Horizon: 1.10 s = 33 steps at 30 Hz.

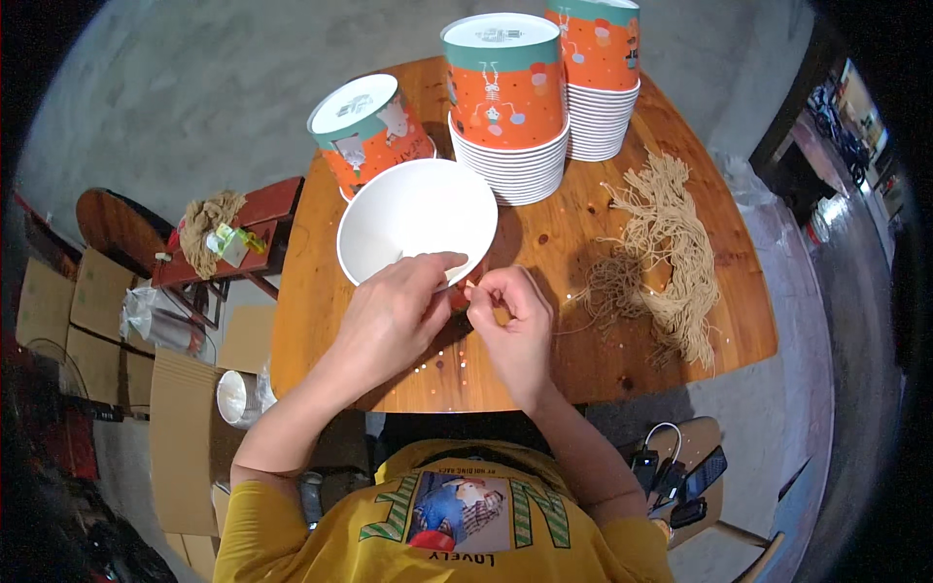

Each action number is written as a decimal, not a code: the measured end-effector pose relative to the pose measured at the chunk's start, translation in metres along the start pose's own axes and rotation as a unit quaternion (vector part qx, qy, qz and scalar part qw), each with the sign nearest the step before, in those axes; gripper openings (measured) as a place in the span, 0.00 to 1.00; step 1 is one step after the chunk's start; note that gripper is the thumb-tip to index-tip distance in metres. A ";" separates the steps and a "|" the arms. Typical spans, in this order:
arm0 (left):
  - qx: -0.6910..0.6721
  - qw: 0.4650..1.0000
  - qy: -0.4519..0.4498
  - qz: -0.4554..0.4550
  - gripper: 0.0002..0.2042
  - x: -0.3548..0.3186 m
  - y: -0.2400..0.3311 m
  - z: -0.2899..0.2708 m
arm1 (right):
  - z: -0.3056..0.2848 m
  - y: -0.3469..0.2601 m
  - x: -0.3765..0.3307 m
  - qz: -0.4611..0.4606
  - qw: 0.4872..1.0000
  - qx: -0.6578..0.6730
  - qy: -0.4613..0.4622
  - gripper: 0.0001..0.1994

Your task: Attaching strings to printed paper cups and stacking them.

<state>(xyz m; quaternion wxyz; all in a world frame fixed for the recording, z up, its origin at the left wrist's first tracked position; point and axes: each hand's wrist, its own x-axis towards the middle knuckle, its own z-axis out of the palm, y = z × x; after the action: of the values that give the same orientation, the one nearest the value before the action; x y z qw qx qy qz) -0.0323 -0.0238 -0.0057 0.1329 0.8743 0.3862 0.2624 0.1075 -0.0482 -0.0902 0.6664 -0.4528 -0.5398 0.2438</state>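
Note:
A white-lined paper bucket (394, 209) is tilted on the table, its round mouth turned up toward me. My left hand (400, 309) is closed on its near rim, fingers reaching inside and thumb outside. Close beside that rim, my right hand (512, 316) pinches what looks like the tan end of a string; the fingers hide most of it. A thick bundle of tan strings (671, 262) lies to the right, with loose strands trailing toward my right hand. Small pale specks (442, 364) are scattered on the wood under my hands.
Behind the bucket stand an upside-down orange and green paper bucket (355, 146) and two tall stacks of them, a middle stack (505, 107) and a right stack (601, 58). The wooden table (583, 374) has a curved edge. Cardboard boxes (180, 428) stand left; phones (702, 476) lie lower right.

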 end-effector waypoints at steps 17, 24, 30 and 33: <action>-0.003 1.000 0.021 0.016 0.15 0.000 -0.005 0.005 | 0.005 0.002 0.006 0.018 1.000 0.020 0.001 0.07; -0.049 0.998 -0.044 -0.025 0.14 0.004 -0.003 -0.007 | 0.007 0.000 0.008 0.031 0.999 0.014 0.001 0.06; -0.234 0.940 -0.202 -0.143 0.11 0.027 -0.015 -0.017 | 0.006 -0.001 0.009 0.060 0.998 0.009 -0.007 0.05; -0.275 0.925 -0.229 -0.130 0.09 0.035 -0.038 -0.013 | 0.008 -0.004 0.009 0.074 0.997 0.014 -0.014 0.05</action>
<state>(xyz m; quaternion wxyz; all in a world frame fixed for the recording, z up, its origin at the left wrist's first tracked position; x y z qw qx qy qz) -0.0429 0.0278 0.0012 0.4857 0.7816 0.3686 0.1315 0.1016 -0.0402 -0.0822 0.6451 -0.4788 -0.5110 0.3058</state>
